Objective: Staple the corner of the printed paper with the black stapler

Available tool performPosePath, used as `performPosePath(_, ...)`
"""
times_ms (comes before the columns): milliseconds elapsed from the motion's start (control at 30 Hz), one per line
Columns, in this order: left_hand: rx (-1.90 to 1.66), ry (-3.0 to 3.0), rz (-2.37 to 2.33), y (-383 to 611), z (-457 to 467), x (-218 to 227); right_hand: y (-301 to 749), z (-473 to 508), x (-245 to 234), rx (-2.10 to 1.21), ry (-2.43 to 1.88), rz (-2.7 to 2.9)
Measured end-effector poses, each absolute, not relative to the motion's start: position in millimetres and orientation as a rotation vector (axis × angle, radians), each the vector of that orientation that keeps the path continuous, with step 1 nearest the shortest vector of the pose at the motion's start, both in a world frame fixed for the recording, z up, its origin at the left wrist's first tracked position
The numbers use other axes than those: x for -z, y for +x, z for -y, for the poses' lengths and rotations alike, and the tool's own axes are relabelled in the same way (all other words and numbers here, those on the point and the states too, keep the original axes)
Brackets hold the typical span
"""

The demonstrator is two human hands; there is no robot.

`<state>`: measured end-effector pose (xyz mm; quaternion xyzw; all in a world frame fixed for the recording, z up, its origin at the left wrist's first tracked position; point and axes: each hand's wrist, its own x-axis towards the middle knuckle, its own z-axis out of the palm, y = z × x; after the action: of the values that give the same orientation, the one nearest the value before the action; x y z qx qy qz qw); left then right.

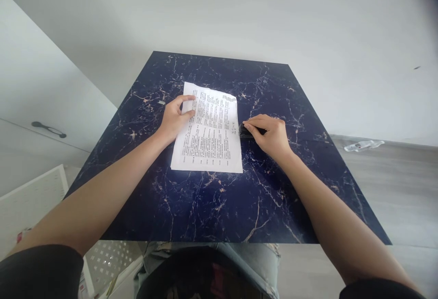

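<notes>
A small stack of printed paper sheets point(212, 139) lies on the dark blue marbled table point(219, 208), its upper corners slightly raised and wavy. My left hand point(176, 115) grips the left edge of the sheets, with thumb and index finger on top of the print. At the right edge of the paper, my right hand point(270, 132) is closed around a black stapler point(245, 131). The front end of the stapler meets the paper's edge beside some handwritten marks. My palm and fingers hide most of its body.
A small pale piece point(161, 102) rests on the table left of the paper. A white cabinet with a dark handle point(49, 129) stands at left, above a white perforated basket point(109, 260). Clear plastic packaging point(364, 146) lies on the floor at right, along the wall.
</notes>
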<state>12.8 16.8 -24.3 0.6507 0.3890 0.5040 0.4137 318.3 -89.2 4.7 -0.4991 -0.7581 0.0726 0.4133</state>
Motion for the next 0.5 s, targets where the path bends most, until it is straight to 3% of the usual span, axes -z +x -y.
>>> performPosePath(500,-1.239,1.609,-0.962,11.7,-17.7,27.4,318.1,91.1,-5.1,-0.209,-1.249,1.854)
